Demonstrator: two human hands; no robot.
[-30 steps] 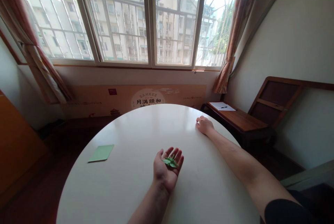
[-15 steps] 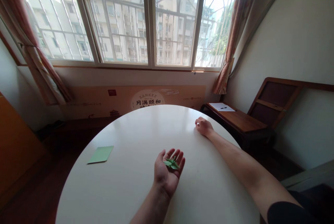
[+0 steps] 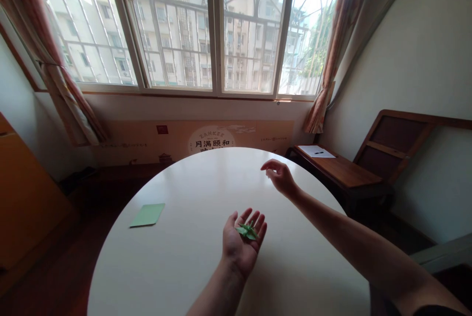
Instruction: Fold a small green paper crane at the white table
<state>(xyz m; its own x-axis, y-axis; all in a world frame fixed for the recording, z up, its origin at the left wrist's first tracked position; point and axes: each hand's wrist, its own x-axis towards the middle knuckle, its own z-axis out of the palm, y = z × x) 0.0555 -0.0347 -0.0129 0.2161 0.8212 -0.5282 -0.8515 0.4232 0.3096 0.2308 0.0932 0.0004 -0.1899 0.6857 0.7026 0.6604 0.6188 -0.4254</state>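
Note:
A small green origami crane [image 3: 248, 231] rests on the fingers of my left hand [image 3: 241, 244], which is held palm up over the white table. The fingers are stretched out and slightly curled, and do not close over the crane. My right hand [image 3: 280, 177] is open above the far right part of the table, its index finger reaching left and the thumb apart from it. Nothing shows between them; the other fingers are partly hidden. A stack or sheet of light green square paper [image 3: 148, 215] lies at the left of the table, away from both hands.
The round white table [image 3: 184, 267] has a curved edge on all visible sides. Behind its right side stands a wooden chair [image 3: 346, 171] bearing a white paper [image 3: 315, 151] with a dark pen. A printed banner [image 3: 177, 134] runs beneath the window.
My right hand has lifted from the tabletop and moved left, its fingers uncurling. My left hand still bears the crane in about the same place. The view has shifted slightly.

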